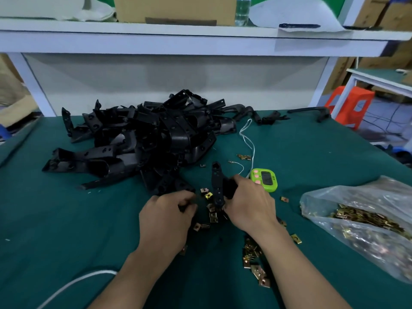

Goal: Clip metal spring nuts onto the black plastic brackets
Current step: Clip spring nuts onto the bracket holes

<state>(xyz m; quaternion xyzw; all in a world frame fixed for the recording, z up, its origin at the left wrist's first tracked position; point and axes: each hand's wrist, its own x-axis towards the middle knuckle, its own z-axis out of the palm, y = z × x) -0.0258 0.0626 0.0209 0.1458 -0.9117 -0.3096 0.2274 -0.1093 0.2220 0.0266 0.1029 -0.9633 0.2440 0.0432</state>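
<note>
Bracket (216, 181) partly behind right hand (249, 204); left hand (166, 217) grip unclear.

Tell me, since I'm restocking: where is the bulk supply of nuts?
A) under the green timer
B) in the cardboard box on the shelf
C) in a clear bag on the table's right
C: the bag at right holds a heap of brass-coloured nuts.
</note>
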